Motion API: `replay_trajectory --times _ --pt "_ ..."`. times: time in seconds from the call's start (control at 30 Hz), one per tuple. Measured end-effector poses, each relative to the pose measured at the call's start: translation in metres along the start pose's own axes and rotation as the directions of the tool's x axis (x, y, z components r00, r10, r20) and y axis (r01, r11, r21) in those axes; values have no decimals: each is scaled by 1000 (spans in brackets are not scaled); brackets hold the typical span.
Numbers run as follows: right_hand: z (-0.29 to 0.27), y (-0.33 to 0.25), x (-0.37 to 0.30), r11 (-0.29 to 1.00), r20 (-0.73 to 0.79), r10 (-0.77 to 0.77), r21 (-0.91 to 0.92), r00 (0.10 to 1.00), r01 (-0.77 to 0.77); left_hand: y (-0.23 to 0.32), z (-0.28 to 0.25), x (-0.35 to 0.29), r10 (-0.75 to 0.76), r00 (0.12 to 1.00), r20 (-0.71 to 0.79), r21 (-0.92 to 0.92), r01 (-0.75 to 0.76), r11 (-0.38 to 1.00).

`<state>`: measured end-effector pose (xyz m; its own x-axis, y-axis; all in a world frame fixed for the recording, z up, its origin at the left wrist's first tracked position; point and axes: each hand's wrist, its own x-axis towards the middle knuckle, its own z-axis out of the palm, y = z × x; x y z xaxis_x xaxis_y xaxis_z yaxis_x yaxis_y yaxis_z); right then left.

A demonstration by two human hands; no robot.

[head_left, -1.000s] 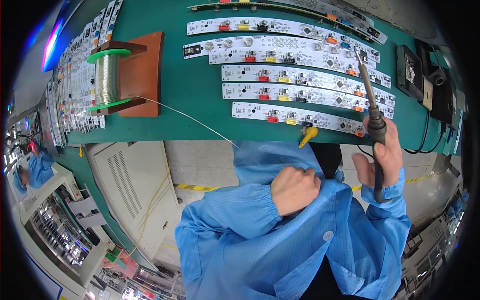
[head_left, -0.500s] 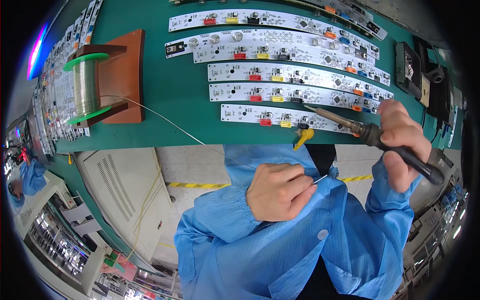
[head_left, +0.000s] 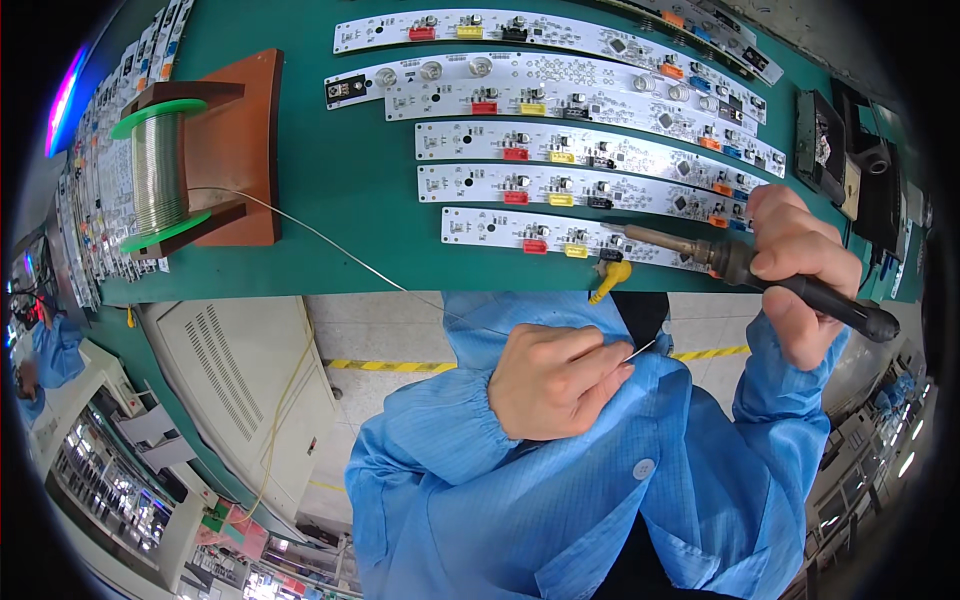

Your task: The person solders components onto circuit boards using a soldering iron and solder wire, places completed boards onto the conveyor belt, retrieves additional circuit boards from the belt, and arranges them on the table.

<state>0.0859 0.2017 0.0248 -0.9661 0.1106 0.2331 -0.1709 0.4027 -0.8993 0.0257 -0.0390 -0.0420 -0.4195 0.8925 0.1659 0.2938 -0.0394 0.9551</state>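
My right hand [head_left: 808, 270] grips the black handle of a soldering iron [head_left: 735, 262], whose tip points left over the nearest white circuit board [head_left: 480, 227]. Whether the tip touches the board I cannot tell. In front of my body, below the bench edge, my left hand [head_left: 562, 382] pinches solder wire [head_left: 350, 253], a short end sticking out past the fingertips. The wire runs back to a spool [head_left: 158, 170] with green flanges on a brown wooden stand [head_left: 240, 150]. Several more boards with red, yellow and black connectors lie in rows beyond the nearest one.
A yellow plug-like piece [head_left: 611, 280] sits at the front edge of the green bench [head_left: 340, 200]. Many boards [head_left: 95, 190] stand stacked at the far left. A dark box-shaped device [head_left: 818, 140] stands at the right. A pale vented cabinet [head_left: 230, 390] is below the bench.
My right hand has shifted slightly up, and the soldering iron's tip has moved slightly left and down, over the nearest board. The left hand stays nearly in place with the solder wire.
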Motion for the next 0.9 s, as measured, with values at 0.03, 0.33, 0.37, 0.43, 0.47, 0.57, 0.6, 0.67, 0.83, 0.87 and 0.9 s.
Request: replay_trajectory --times 0.03,0.33,0.37,0.43,0.47,0.57,0.6,0.67,0.83,0.87,0.9 --pt "0 -1 0 1000 -5 -7 -12 1000 7 0 0 0 0 1000 0 -1 0 1000" --pt "-1 -1 1 1000 12 -5 1 1000 5 -1 0 0 6 1000 -6 -22 -6 1000" --pt "-1 -1 1 1000 12 3 9 1000 -3 -1 0 -1 1 1000 -9 -22 -2 1000" --pt "-1 -2 2 1000 9 -4 -18 1000 5 -1 0 -1 -4 1000 -15 -22 4 1000" --pt "-1 -2 2 1000 11 3 -8 1000 -3 -1 0 -1 2 1000 -22 -23 -2 1000" --pt "0 -2 3 1000 19 9 -7 1000 -9 -1 0 -1 12 999 -32 -33 -13 999" --pt "0 -2 4 1000 13 0 -5 1000 0 -1 0 -1 16 999 -35 -41 -18 999" --pt "-1 -3 5 1000 9 -8 -4 1000 8 -1 -1 -1 17 999 -30 -46 -18 999" --pt "-6 -6 15 997 46 -54 52 998 52 -1 1 0 33 998 -55 -65 -37 997" --pt "-6 -6 17 998 52 -42 56 998 39 -1 2 0 37 997 -64 -65 -41 997" --pt "-5 -7 19 998 74 -35 52 997 31 -1 2 0 41 996 -73 -65 -46 997"
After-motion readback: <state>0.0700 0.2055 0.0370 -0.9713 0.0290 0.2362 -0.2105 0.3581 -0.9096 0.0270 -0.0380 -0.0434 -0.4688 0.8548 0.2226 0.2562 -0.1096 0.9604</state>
